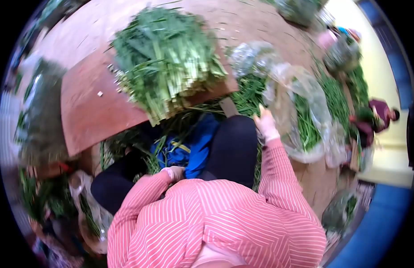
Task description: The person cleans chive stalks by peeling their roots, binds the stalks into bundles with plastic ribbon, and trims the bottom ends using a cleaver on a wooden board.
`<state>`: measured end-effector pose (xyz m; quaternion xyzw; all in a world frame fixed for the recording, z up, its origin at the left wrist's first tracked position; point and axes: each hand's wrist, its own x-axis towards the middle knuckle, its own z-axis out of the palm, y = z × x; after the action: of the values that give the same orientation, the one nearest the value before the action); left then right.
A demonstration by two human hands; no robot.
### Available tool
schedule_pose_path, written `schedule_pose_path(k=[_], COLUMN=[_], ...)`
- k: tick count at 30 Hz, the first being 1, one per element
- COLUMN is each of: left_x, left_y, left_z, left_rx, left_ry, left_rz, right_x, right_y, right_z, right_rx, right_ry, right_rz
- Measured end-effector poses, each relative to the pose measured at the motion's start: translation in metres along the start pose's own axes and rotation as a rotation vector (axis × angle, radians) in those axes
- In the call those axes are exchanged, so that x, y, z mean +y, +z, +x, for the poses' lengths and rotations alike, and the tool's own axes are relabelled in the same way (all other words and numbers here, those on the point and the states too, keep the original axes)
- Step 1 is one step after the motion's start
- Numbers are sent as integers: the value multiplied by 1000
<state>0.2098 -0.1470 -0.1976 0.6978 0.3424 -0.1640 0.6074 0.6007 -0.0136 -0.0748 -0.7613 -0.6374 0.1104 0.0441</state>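
Observation:
My right hand [265, 123] is out beside my right knee, at the edge of an open clear plastic bag [320, 100] of long green stalks. Its fingers are slightly blurred but look apart, and I see nothing in them. My left hand [173, 173] rests low in my lap, against a blue cloth or bag [200, 145]; its fingers are mostly hidden. In front of me a large pile of leafy green stalks [171, 58], pale ends toward me, lies on a reddish-brown board [97, 107]. A flat grey rectangular piece [228, 107] shows between board and knee.
Loose greens [251, 96] lie right of the board. A tall bag of greens [44, 111] stands left; another plastic bag [88, 210] is lower left. More bagged greens [343, 53] line the right wall. Another person [381, 114] is at far right.

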Motion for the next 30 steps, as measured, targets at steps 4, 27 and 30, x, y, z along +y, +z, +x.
schedule_pose_path(k=[4, 27, 30], left_x=[65, 27, 27], left_y=[-29, -265, -280], left_z=[-22, -176, -163], left_rx=[62, 1398, 1431], left_ry=[-151, -502, -616], left_rz=[198, 35, 213], right_x=[-85, -348, -353], right_y=[-71, -1, 9], right_z=[2, -11, -8], right_rx=[607, 35, 42], right_ry=[-323, -1096, -1018], right_rz=[225, -418, -422])
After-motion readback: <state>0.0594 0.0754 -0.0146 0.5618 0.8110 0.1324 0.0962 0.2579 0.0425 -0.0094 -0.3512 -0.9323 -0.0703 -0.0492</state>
